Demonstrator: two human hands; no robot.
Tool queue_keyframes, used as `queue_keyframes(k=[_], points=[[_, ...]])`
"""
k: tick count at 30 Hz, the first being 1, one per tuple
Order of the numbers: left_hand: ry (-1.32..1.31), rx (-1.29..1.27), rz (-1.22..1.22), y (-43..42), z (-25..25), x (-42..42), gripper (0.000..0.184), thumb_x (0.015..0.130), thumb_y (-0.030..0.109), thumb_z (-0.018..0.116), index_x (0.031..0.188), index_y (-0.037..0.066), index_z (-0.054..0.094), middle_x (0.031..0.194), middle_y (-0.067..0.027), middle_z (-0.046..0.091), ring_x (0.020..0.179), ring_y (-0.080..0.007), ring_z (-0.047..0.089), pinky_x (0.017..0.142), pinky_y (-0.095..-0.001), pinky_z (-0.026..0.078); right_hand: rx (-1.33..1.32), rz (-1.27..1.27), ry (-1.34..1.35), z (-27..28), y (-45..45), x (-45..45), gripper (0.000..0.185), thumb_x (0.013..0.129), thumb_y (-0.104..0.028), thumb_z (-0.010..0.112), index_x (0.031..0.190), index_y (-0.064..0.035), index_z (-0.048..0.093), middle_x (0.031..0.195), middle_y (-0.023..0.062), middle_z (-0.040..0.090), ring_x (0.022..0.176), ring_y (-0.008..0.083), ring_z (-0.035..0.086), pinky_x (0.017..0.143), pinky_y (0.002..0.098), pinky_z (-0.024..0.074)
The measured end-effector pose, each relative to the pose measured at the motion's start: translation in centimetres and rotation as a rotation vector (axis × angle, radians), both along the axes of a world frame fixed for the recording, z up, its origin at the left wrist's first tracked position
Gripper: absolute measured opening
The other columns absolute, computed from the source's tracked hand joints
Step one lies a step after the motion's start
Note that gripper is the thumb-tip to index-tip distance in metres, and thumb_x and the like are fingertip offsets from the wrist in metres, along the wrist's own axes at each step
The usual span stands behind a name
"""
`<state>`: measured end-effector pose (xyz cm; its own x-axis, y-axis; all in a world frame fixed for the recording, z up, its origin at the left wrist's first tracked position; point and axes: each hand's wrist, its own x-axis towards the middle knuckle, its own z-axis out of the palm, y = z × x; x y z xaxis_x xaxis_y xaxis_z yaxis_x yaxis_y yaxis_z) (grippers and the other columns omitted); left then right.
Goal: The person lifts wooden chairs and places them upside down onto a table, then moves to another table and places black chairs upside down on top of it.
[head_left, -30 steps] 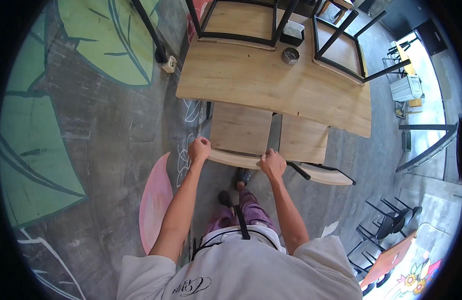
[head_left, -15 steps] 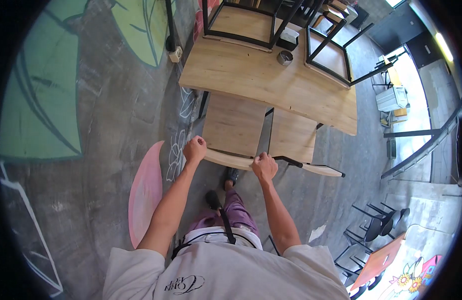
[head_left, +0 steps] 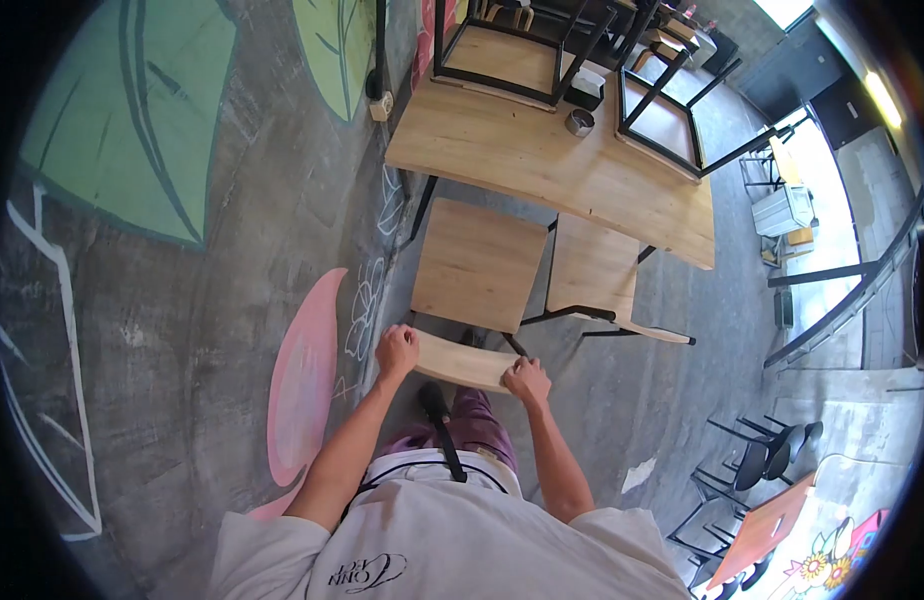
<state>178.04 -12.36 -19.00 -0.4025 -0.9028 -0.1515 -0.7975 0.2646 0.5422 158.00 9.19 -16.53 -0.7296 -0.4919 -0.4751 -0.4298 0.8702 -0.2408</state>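
Note:
My left hand (head_left: 398,352) is wrapped round the left end of a curved wooden chair backrest (head_left: 462,362). Its right end is in the grip of my right hand (head_left: 526,380). Beyond the backrest lies the square wooden seat (head_left: 479,262) of the same chair, in front of the long wooden table (head_left: 542,165). A second chair (head_left: 592,268) stands just to its right, its backrest angled toward the lower right. The fingertips of both hands are partly hidden behind the backrest.
Two upturned chairs (head_left: 502,58) (head_left: 662,120) rest on the table, with a round metal tin (head_left: 579,122) and a black box of tissues (head_left: 586,90) between them. A painted wall (head_left: 252,180) runs along the left. Black chairs (head_left: 772,450) stand by an orange table (head_left: 762,530) at lower right.
Both hands have come back toward my body with the backrest. More of the chair's seat shows, and the chair is farther out from the table.

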Motion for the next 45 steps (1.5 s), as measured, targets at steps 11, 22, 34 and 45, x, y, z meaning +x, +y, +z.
queue_keyframes(k=[11,22,34,45], points=[[-0.169,0.171,-0.14,6.5,-3.0,8.3,0.032,0.079,0.019,0.067,0.109,0.012,0.059,0.121,-0.0134,0.052,0.106,-0.0366,0.057,0.086,-0.048,0.051,0.023,-0.109,-0.232,-6.9,5.5,4.6,0.037,0.085,-0.034,0.058,0.115,-0.0137,0.066,0.127,0.0222,0.051,0.116,0.0426,0.055,0.098,0.0486,0.0469],[-0.418,0.533,0.042,8.3,-8.3,9.5,0.061,0.086,0.023,0.061,0.137,0.004,0.035,0.128,-0.029,0.051,0.111,-0.0458,0.058,0.091,-0.0529,0.049,-0.076,-0.094,-0.324,-13.6,3.4,1.9,0.036,0.084,-0.026,0.06,0.115,-0.0078,0.064,0.119,0.0246,0.054,0.112,0.045,0.053,0.097,0.0494,0.0461],[-0.558,0.538,0.218,7.0,-13.1,7.5,0.044,0.092,0.029,0.056,0.127,0.005,0.044,0.106,-0.0243,0.066,0.099,-0.0439,0.064,0.081,-0.0552,0.05,-0.444,0.261,0.183,-15.3,-20.5,-15.3,0.055,0.081,-0.028,0.067,0.131,-0.0126,0.051,0.133,0.0163,0.048,0.126,0.0355,0.044,0.102,0.0512,0.0366],[-0.573,0.549,0.246,6.3,-12.5,6.5,0.044,0.091,0.028,0.057,0.13,0.012,0.044,0.106,-0.0232,0.067,0.098,-0.0435,0.064,0.082,-0.0546,0.05,-0.027,0.419,-0.223,-20.3,-29.3,-22.2,0.082,0.064,-0.069,0.074,0.122,-0.0115,0.066,0.117,0.0149,0.068,0.116,0.0335,0.06,0.1,0.0475,0.0417]])
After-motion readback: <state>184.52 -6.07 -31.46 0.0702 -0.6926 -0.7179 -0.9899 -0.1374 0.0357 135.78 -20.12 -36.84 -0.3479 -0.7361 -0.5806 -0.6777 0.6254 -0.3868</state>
